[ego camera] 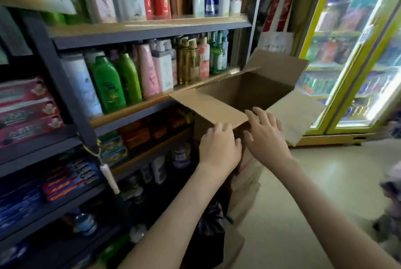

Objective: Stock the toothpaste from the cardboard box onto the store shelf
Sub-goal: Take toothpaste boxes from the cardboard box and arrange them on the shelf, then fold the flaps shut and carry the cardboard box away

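Both hands are at the near edge of the open cardboard box (pixel 249 88), which stands raised beside the store shelf (pixel 149 30). Left hand (pixel 219 147): fingers bent down over the fold of the near flap (pixel 208 108). Whether they pinch the cardboard or only rest on it, I cannot tell, as the fingertips are hidden. Right hand (pixel 267 136): fingers (pixel 259 114) spread and fairly straight, released, tips touching the flap's corner at the mouth of the box and holding nothing. Beyond the fingertips all four flaps are folded out. The visible inner walls are bare brown card, and the floor of the box is hidden below the near flap, so no toothpaste can be confirmed inside. Well to the left of the left fingers, pink toothpaste cartons (pixel 26 112) lie stacked on one shelf level, with red-and-blue toothpaste cartons (pixel 69 179) on a level lower down. Shampoo bottles (pixel 108 86) stand above and left of the knuckles, and a glass-door cooler (pixel 355 51) is far right of the right fingers. Judgement: the box is opened and some toothpaste is already on display. Neither hand carries a carton, so either the first reach into the box is pending or the box is close to empty. This view cannot settle which.
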